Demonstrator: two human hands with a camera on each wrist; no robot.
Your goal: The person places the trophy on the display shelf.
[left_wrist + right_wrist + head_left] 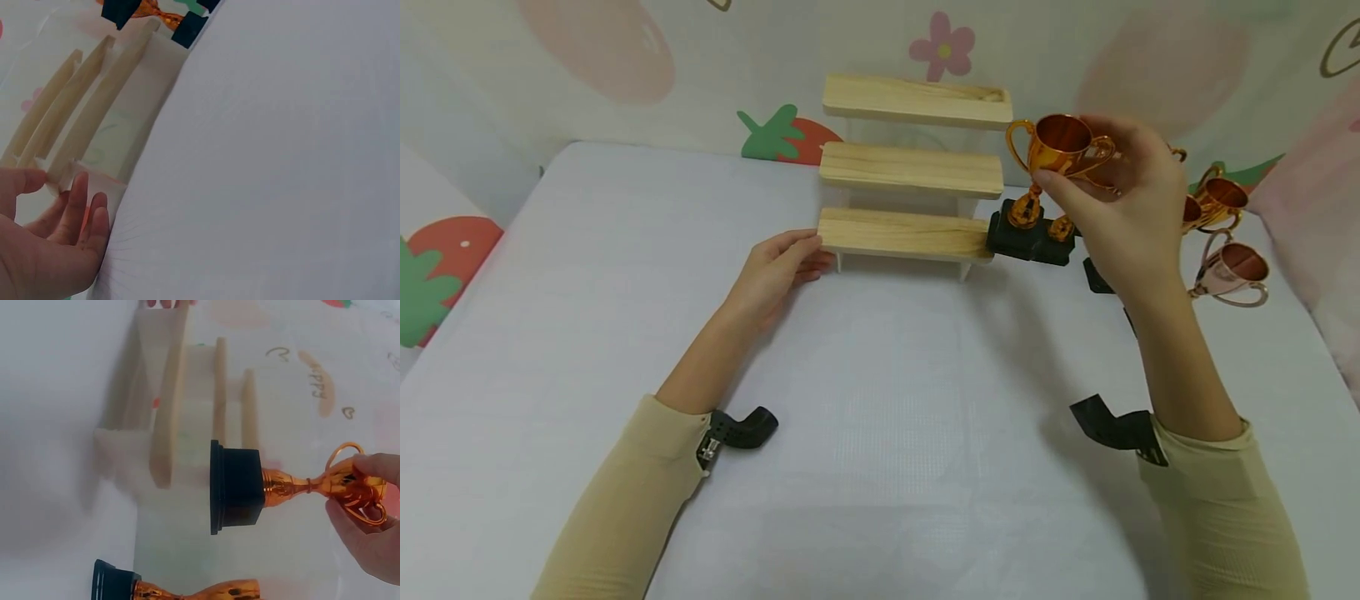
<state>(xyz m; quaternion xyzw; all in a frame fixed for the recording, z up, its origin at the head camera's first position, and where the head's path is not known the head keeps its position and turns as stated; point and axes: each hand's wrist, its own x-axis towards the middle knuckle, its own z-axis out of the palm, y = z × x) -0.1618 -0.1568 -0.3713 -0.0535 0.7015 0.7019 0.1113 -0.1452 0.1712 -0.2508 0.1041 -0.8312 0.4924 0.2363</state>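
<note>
My right hand [1138, 200] holds a shiny orange-gold trophy cup [1047, 154] by its bowl. The trophy is upright, and in the right wrist view its black base [237, 487] hangs apart from the table, beside the right end of a three-tier wooden shelf [902, 232]. At the shelf's left end, my left hand [778, 271] pinches the lowest board, thumb on top and fingers beneath, as the left wrist view shows. Another gold trophy [156, 591] stands below the held one, partly hidden behind it in the head view.
Right of my right hand stand more trophies, among them a gold cup [1223, 198] and a rose-coloured cup [1234, 271], partly hidden by the hand and forearm. A white cloth covers the table [880, 433]. Behind the shelf hangs a printed backdrop [775, 50].
</note>
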